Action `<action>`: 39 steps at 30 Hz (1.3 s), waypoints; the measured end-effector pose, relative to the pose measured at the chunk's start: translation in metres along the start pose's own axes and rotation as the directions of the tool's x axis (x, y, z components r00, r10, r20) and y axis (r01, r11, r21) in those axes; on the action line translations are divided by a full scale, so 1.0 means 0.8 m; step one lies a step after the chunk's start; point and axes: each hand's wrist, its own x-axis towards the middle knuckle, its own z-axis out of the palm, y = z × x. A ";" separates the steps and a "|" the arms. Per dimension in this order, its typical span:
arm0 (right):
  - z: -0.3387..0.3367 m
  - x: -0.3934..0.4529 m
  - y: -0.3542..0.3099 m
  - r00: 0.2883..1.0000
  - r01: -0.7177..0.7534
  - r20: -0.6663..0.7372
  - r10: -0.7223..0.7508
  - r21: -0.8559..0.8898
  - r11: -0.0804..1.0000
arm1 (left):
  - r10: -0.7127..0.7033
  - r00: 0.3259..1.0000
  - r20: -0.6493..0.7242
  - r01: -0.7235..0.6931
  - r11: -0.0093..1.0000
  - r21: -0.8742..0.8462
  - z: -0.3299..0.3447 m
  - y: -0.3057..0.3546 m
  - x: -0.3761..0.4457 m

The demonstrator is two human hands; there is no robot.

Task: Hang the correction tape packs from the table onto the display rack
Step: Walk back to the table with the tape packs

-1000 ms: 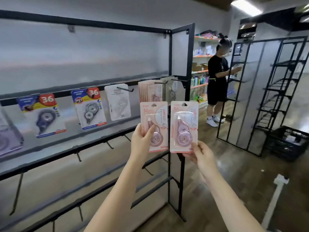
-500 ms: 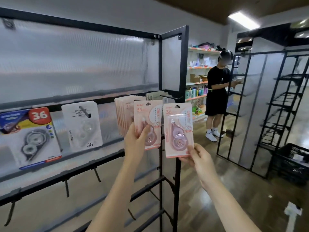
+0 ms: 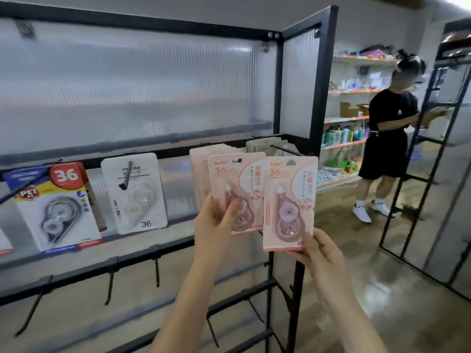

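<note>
The left hand [image 3: 216, 225] grips one pink pack [image 3: 239, 184] by its lower edge, thumb across the front, holding it up against the stack of pink packs [image 3: 201, 164] hanging on the rack [image 3: 328, 72]. The right hand [image 3: 318, 253] pinches a second pink pack [image 3: 289, 200] at its bottom corner, just right of the first, in front of the rack's post.

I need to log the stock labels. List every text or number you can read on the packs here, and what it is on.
"36": red badge on the blue pack.
"PET": round badge on the same pack.
"36": bottom of the white pack.
"36": top left of the pink pack in the left hand.
"36": top left of the pink pack in the right hand.
Brand words and the vertical print on all the packs: too blurred to read.
</note>
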 end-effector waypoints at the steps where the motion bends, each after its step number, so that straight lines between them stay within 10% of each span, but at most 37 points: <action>1: -0.002 0.000 0.001 1.000 0.002 0.009 -0.002 0.012 1.000 | 0.003 1.000 -0.014 -0.003 1.000 0.006 0.002 0.002 -0.001; 25: 0.017 0.011 -0.025 0.907 0.004 0.420 0.012 -0.036 0.999 | -0.199 0.961 -0.194 0.265 0.866 0.423 -0.002 -0.031 0.046; 39: 0.043 0.014 -0.015 0.890 0.165 0.450 -0.074 -0.166 0.972 | -0.260 0.964 -0.059 0.128 0.255 0.959 -0.075 -0.041 -0.015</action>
